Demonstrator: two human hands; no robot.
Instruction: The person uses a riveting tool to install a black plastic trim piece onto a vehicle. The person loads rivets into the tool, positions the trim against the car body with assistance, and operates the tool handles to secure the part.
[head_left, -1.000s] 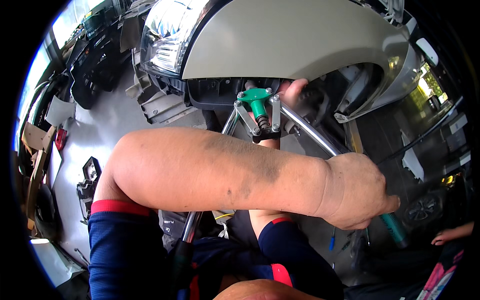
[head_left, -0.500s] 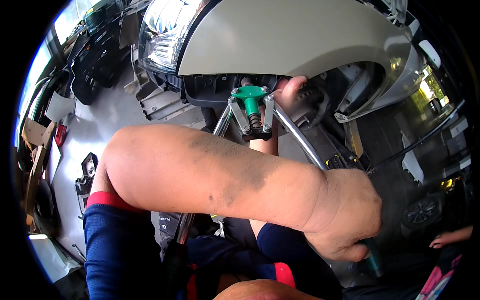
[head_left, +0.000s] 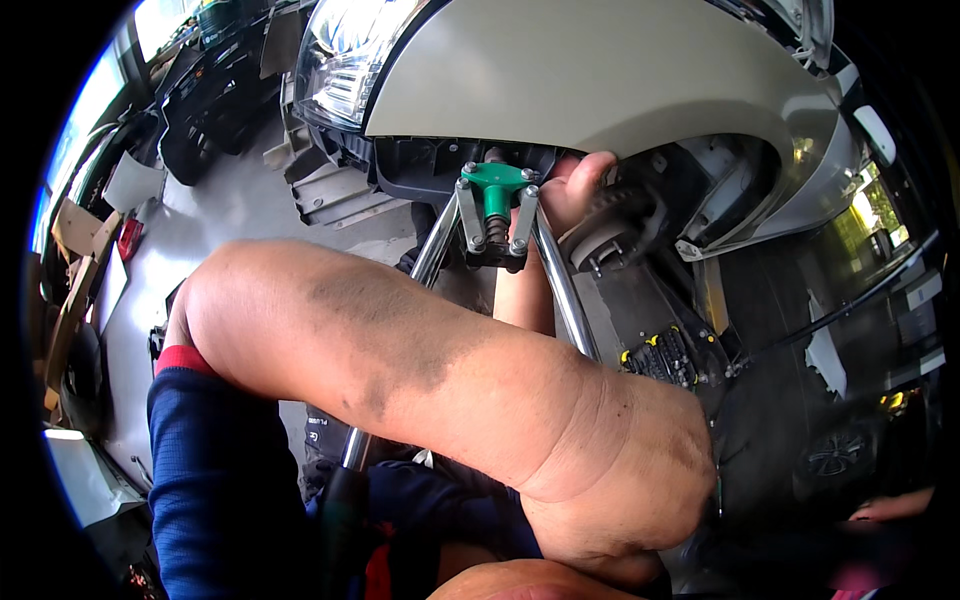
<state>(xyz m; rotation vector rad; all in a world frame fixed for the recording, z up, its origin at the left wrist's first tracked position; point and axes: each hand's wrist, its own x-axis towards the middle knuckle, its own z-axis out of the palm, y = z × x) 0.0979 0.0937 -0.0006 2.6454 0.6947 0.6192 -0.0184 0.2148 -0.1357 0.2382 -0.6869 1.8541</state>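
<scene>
A two-armed lever tool with a green head [head_left: 495, 180] and chrome arms [head_left: 565, 300] points into the beige car's front wheel arch. My left forearm crosses the view from left to right. My left hand [head_left: 625, 480] is closed at the lower end of the tool's right arm, and the handle itself is hidden under the hand. The other arm ends in a black grip [head_left: 340, 500] that nothing holds. My right hand [head_left: 575, 185] reaches up beside the green head, against the brake hub [head_left: 615, 230]. Its fingers are hidden behind the chrome arm.
The beige fender [head_left: 600, 80] and headlight [head_left: 340, 70] fill the top. A black tray of small yellow-marked parts [head_left: 660, 355] lies on the floor under the arch. Loose car panels [head_left: 70, 230] lean at the left. Another person's hand [head_left: 890, 510] shows at the lower right.
My left hand has gone down and toward me along with the right handle, now covering its teal grip. The view has moved closer to the tool head; my right hand stays by it.
</scene>
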